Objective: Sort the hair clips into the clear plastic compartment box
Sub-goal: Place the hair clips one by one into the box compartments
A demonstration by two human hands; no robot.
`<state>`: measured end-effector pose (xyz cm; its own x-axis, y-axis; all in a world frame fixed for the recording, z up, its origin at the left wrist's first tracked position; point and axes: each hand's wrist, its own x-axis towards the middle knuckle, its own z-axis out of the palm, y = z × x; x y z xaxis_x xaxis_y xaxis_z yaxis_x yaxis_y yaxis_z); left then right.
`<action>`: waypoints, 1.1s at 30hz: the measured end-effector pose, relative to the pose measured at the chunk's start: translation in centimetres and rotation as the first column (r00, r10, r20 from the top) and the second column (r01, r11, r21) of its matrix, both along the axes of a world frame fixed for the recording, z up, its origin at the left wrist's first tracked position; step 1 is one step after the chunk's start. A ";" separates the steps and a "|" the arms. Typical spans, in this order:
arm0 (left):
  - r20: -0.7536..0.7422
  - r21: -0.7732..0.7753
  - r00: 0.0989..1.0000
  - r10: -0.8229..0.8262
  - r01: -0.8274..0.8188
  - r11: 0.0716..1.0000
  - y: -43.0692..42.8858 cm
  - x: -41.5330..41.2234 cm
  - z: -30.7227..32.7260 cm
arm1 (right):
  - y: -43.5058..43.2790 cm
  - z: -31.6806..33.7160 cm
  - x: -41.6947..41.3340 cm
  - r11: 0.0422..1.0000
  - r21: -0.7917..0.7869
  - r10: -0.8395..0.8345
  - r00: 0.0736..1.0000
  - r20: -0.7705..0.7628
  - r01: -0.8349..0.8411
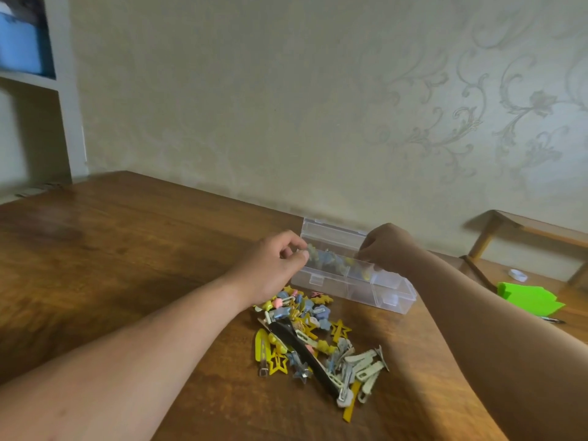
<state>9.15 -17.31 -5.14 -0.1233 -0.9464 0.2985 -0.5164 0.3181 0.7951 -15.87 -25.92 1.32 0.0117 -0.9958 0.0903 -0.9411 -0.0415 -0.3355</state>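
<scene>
Loose hair clips (315, 338) lie before both hands (273, 265) (fingers curled, contents unclear) at the box (381, 292).

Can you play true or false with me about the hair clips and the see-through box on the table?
1. The clear box has its lid open. True.
2. Both hands are down in the pile of clips. False: the left hand and right hand are up at the box.
3. The box holds no clips yet. False: blue and yellow clips already lie in it.
4. The pile lies nearer to the person than the box. True.
5. A bright green thing lies right of the box. True.
</scene>
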 end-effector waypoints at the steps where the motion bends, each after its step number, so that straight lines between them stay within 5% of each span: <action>1: 0.000 0.000 1.000 0.001 -0.001 1.000 0.0 0.0 0.0 | 0.2 0.0 -0.1 1.000 -0.011 0.003 1.000 0.000 -0.003; 13: -0.017 0.016 1.000 0.004 -0.003 1.000 0.3 -0.1 0.2 | 9.4 0.4 -0.4 0.934 -0.349 0.198 0.931 0.307 -0.084; 23: -0.013 0.027 1.000 0.013 -0.013 1.000 0.5 -0.1 0.2 | 14.3 -0.9 -0.3 0.895 0.025 0.443 0.895 0.055 -0.444; 33: -0.009 0.021 1.000 0.016 -0.016 1.000 0.5 -0.2 0.1 | 14.1 -1.1 -0.7 0.853 0.158 0.510 0.858 -0.057 -0.497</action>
<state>8.97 -16.86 -5.04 -0.1057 -0.9543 0.2796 -0.5138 0.2931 0.8063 -16.59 -11.84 0.22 0.5163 -0.8536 -0.0689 -0.8304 -0.4794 -0.2838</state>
